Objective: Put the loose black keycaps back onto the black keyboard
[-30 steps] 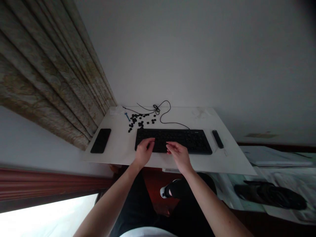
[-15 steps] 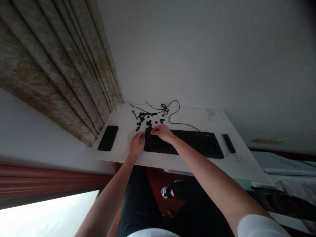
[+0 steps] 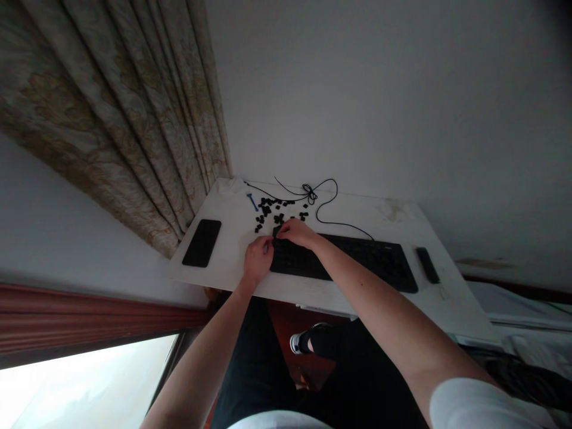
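Note:
A black keyboard (image 3: 357, 255) lies along the front of the white table, its left end under my hands. My left hand (image 3: 260, 256) rests at the keyboard's left edge, fingers curled against its upper left corner. My right hand (image 3: 295, 232) reaches over the upper left keys with thumb and fingertips pinched together. Anything small between those fingertips is too hidden to make out. Just behind the hands, several loose black keycaps (image 3: 267, 210) are scattered. A blue tool (image 3: 252, 202) with a wider head lies to their left.
A black phone-like slab (image 3: 202, 243) lies at the table's left. Behind the keyboard runs a thin black cable (image 3: 329, 222), partly bundled. To the right is a small dark oblong object (image 3: 428, 265). A patterned curtain (image 3: 196, 119) hangs at the left, and a wall stands behind the table.
The view has shifted, so the table's contents appear a little further right. My left fingertips have come closer to my right ones at the keyboard's upper left corner.

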The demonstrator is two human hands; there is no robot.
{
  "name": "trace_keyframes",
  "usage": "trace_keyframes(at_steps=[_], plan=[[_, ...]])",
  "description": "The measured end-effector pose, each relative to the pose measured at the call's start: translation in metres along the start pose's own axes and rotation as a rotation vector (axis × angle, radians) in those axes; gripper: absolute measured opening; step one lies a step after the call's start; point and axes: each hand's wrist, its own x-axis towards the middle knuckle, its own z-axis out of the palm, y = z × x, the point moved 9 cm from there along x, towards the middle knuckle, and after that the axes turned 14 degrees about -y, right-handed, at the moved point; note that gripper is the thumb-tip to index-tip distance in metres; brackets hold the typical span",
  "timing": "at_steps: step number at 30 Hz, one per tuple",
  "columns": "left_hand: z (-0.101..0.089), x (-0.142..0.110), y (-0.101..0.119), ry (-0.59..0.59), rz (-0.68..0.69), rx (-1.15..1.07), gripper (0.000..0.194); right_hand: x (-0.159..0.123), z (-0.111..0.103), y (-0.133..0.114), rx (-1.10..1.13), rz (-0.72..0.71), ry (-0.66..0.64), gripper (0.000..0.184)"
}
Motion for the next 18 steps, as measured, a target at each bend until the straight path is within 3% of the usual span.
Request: trace_keyframes(at_steps=[9,15,18], plan=[[0.001,0.001,-0.003,0.005,-0.004,-0.004,0.023,0.001,0.004,0.002,-0.013,0.062,-0.005,0.012],[0.002,0.010,-0.006,0.001,-0.062,0.060,0.018,0.001,-0.007,0.009,-0.053,0.092,0.125,0.030],[0.003,0.017,-0.008,0.001,-0.104,0.094,0.019,0.006,-0.005,0.012,-0.039,0.086,0.082,0.028]])
